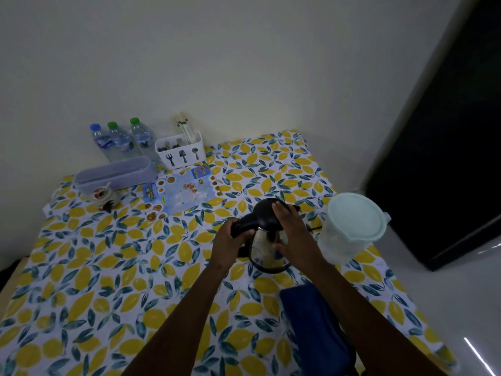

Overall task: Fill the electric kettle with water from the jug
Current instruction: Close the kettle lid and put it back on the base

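A steel electric kettle (267, 251) with a black lid and black handle stands on the lemon-print tablecloth (113, 267). My left hand (230, 244) is wrapped around the kettle's handle on its left side. My right hand (294, 229) lies over the lid and the right side of the body, fingertips on the lid top. The lid looks down. To the right of the kettle, close to it, stands a clear plastic jug (349, 229) with a pale green lid on it.
A folded blue cloth (314, 324) lies near the front right. At the back by the wall are three water bottles (122, 141), a white cutlery holder (180, 153), a long lilac container (113, 173) and a printed leaflet (179, 191). The table's right edge runs just past the jug.
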`<action>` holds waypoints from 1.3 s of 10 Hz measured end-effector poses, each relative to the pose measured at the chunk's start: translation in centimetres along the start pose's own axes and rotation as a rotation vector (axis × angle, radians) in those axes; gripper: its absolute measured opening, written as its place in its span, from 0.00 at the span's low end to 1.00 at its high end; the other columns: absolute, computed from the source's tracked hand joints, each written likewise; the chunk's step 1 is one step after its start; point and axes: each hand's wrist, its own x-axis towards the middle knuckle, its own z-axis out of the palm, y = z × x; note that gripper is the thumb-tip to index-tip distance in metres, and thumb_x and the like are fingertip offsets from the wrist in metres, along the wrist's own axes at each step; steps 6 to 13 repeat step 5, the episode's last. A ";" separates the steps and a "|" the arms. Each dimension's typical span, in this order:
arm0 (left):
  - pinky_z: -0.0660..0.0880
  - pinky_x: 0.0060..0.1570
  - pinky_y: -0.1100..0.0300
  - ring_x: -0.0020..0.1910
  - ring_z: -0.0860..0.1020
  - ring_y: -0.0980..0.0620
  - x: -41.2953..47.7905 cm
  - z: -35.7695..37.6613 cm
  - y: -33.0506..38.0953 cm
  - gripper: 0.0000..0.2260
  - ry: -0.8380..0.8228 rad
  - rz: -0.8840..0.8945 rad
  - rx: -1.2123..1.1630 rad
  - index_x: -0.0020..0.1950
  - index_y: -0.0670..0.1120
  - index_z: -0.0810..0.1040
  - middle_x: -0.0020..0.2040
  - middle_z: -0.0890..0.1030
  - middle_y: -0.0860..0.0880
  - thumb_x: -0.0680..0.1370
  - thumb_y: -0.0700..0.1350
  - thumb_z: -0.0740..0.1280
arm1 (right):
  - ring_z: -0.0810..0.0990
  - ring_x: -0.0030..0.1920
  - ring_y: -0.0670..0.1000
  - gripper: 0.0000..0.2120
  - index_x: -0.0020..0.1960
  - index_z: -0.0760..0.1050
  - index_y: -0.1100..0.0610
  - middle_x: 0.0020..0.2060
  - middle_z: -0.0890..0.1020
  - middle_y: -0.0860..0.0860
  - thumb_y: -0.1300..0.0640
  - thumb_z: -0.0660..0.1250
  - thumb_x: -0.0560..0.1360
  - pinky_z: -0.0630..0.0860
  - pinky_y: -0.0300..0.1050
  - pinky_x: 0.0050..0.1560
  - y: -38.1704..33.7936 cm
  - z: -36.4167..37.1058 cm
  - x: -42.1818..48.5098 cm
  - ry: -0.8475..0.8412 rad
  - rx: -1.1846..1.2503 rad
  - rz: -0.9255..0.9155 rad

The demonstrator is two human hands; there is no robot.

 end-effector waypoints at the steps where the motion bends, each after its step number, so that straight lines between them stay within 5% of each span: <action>1: 0.72 0.43 0.62 0.45 0.76 0.55 0.0 0.1 -0.1 0.11 0.014 0.012 0.035 0.55 0.51 0.71 0.48 0.77 0.51 0.76 0.51 0.69 | 0.41 0.77 0.48 0.49 0.77 0.46 0.47 0.78 0.50 0.44 0.61 0.74 0.68 0.56 0.42 0.67 0.0 0.0 0.0 0.002 0.004 -0.012; 3: 0.72 0.46 0.57 0.47 0.78 0.51 -0.1 -0.1 -0.7 0.11 0.020 0.087 0.154 0.58 0.48 0.73 0.50 0.78 0.48 0.78 0.49 0.67 | 0.43 0.77 0.50 0.46 0.77 0.48 0.47 0.77 0.50 0.43 0.58 0.72 0.69 0.53 0.48 0.71 0.1 -0.2 0.0 -0.014 0.004 -0.032; 5: 0.64 0.68 0.54 0.71 0.66 0.47 -1.1 -3.1 0.0 0.21 0.102 0.259 0.431 0.72 0.45 0.66 0.72 0.69 0.45 0.80 0.46 0.64 | 0.56 0.76 0.57 0.34 0.75 0.58 0.53 0.75 0.62 0.53 0.49 0.68 0.73 0.55 0.58 0.73 -2.3 -1.0 1.1 0.181 -0.152 -0.058; 13: 0.64 0.68 0.54 0.71 0.66 0.47 -1.1 -3.1 0.0 0.21 0.102 0.259 0.431 0.72 0.45 0.66 0.72 0.69 0.45 0.80 0.46 0.64 | 0.56 0.76 0.57 0.34 0.75 0.58 0.53 0.75 0.62 0.53 0.49 0.68 0.73 0.55 0.58 0.73 -2.3 -1.0 1.1 0.181 -0.152 -0.058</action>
